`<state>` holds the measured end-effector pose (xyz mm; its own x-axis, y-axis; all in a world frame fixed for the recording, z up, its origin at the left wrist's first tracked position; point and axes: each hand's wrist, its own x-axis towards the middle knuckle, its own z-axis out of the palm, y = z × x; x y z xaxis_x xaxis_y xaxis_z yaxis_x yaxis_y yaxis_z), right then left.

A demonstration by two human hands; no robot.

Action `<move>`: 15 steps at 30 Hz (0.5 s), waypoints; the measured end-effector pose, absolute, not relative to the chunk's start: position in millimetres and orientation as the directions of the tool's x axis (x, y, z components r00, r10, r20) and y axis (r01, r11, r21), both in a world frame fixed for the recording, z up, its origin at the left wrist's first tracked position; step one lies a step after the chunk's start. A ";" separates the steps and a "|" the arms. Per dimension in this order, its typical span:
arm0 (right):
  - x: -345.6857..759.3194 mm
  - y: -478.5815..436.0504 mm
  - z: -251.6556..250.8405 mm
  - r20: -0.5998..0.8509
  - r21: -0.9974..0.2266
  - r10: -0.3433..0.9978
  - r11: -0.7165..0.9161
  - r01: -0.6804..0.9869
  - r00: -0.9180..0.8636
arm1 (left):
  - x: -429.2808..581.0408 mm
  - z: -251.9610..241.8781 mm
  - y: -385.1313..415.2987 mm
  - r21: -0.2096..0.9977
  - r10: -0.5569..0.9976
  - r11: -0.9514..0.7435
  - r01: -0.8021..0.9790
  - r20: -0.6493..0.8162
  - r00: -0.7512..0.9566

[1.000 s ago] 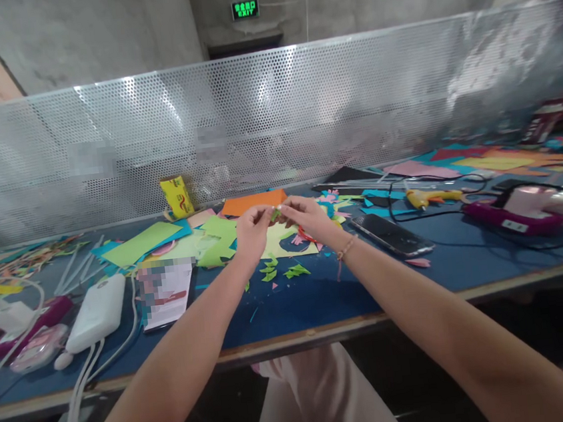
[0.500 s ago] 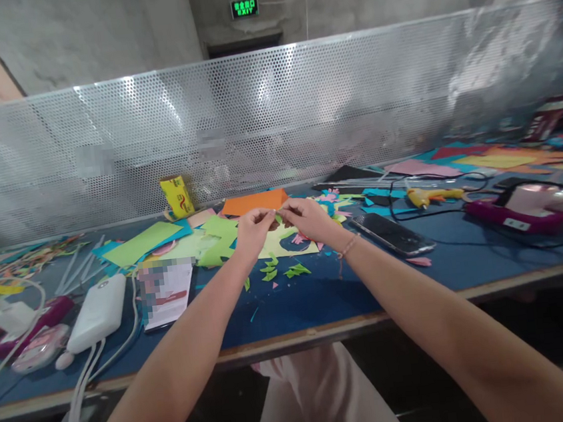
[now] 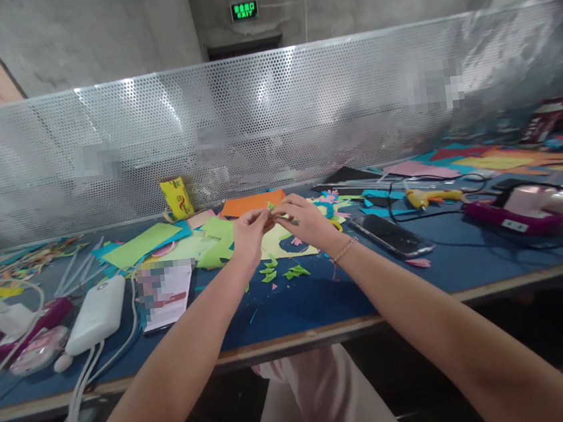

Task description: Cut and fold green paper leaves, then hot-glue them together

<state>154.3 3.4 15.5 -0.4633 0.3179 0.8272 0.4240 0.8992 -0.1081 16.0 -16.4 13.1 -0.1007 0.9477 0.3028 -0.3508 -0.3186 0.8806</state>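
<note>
Left hand [image 3: 249,233] and right hand [image 3: 307,222] are meeting fingertip to fingertip above the middle of the surface [image 3: 321,301], seen from the head camera. Both are pinching a small green piece [image 3: 270,207] between thumb and fingers, and its tip is sticking up just above where the fingertips touch. The piece is hanging in the air over a pale yellow sheet [image 3: 277,243], not touching it. A bracelet [image 3: 342,250] is sitting on the right wrist.

Green cuttings [image 3: 284,272] are lying on the surface just below the hands. An orange sheet [image 3: 253,202] is lying just behind the hands, and a yellow packet [image 3: 177,197] is leaning near the mesh screen [image 3: 153,137] at the back. Green sheets [image 3: 144,244] are spreading out to the left of the hands. A phone [image 3: 392,234] is lying face up to the right of the right wrist, with a glue gun [image 3: 431,196] farther back and a purple device [image 3: 514,220] well off to the right. On the left, a booklet [image 3: 164,297] and a white power bank [image 3: 96,314] are lying side by side, with white cables [image 3: 79,393] trailing over the near edge.
</note>
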 end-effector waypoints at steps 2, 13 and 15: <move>154.1 5.5 14.1 0.840 -0.139 0.324 0.904 0.404 -0.436 | 16.6 14.7 -18.2 0.874 0.953 -0.303 -0.379 0.291 -0.089; 158.6 9.2 17.8 0.874 -0.138 0.319 0.885 0.444 -0.365 | 16.5 16.0 -19.5 0.874 0.978 -0.191 -0.447 0.209 -0.010; 158.4 8.0 18.4 0.869 -0.162 0.340 0.882 0.442 -0.360 | 16.8 15.7 -19.6 0.876 0.974 -0.209 -0.434 0.226 -0.013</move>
<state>158.4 8.0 18.4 -0.3601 0.3400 0.8688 0.4421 0.8822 -0.1621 16.8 -19.6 15.7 -0.0125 0.9739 0.2265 -0.4343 -0.2093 0.8761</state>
